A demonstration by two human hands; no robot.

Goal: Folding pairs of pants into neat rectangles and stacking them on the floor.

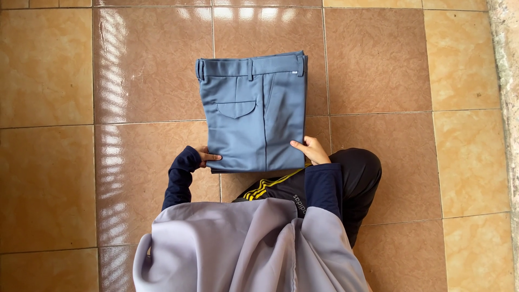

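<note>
Glossy orange-brown floor tiles [378, 65] filled the view. Nearest, a grey headscarf [243, 249] draped over dark sleeves. Beyond it, the left hand [208, 157] and right hand [309, 150] each pinched a near corner of folded blue-grey trousers [254, 113], which lay flat on the floor, waistband farthest away.
</note>
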